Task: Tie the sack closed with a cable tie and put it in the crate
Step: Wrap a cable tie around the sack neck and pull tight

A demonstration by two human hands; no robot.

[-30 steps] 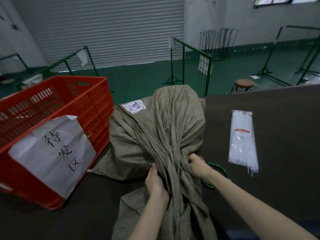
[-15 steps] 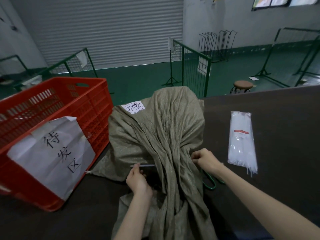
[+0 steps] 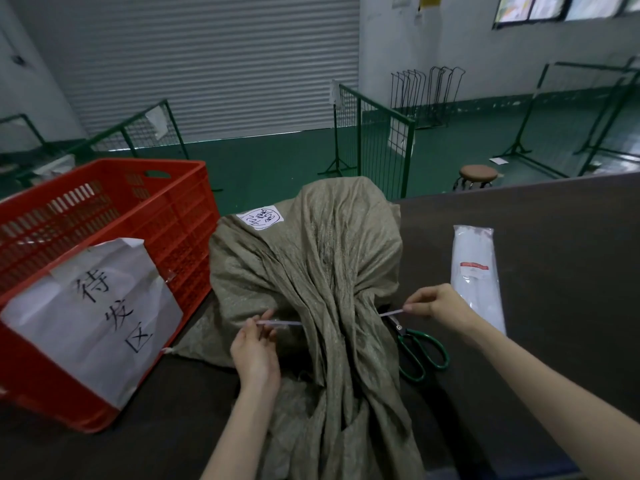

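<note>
Lying on the table (image 3: 571, 237), the sack (image 3: 311, 271) now has the cable tie (image 3: 280, 323) behind its gathered neck. Both hands have left the cloth, the left hand (image 3: 254, 355) pinching one end at nine o'clock, the right hand (image 3: 440, 303) the other at three. Closing the loop looks next. Scissors (image 3: 422, 351) crowd four o'clock; the crate (image 3: 166, 216) stands open at ten.

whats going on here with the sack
A person is tying off a woven sack that lies on a dark table. The left hand and right hand each pinch one end of a white cable tie, whose middle is hidden in the gathered neck. The ends are not yet joined. Scissors and a packet of ties lie to the right, and the red crate stands to the left.
</note>
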